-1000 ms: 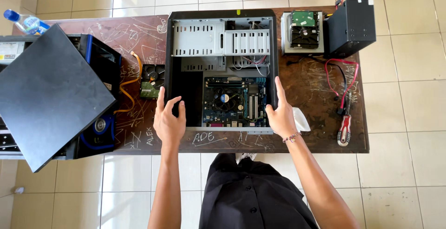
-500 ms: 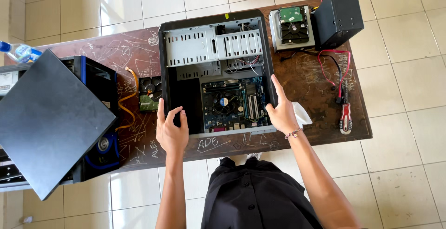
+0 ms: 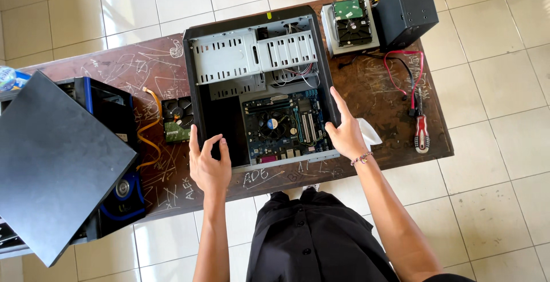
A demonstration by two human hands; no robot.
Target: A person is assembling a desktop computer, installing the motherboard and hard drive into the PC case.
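Hands first: our left hand (image 3: 208,164) rests on the near left corner of the open computer case (image 3: 260,84), thumb and forefinger spread apart over the black edge, the other fingers close together on the outside. Our right hand (image 3: 345,133) lies flat against the right wall of the case, fingers straight and pressed together, thumb hooked over the rim. We grip nothing else.

The case lies on its side in the middle of the scratched brown table (image 3: 378,96), open upward. Inside, we see the green circuit board (image 3: 286,124) with its round fan at the near right, and grey metal drive bays (image 3: 255,53) at the far end.

Just beside the right hand lies a white cloth (image 3: 366,132). Farther right are a red-handled screwdriver (image 3: 421,133) and a red cable (image 3: 404,73). At the far right corner sit a hard drive (image 3: 350,23) and a black power supply box (image 3: 407,10). Left of the case lie a small board with a fan (image 3: 177,119) and an orange flat cable (image 3: 150,130), then a second black and blue case (image 3: 114,144) with a dark side panel (image 3: 54,162) over it.
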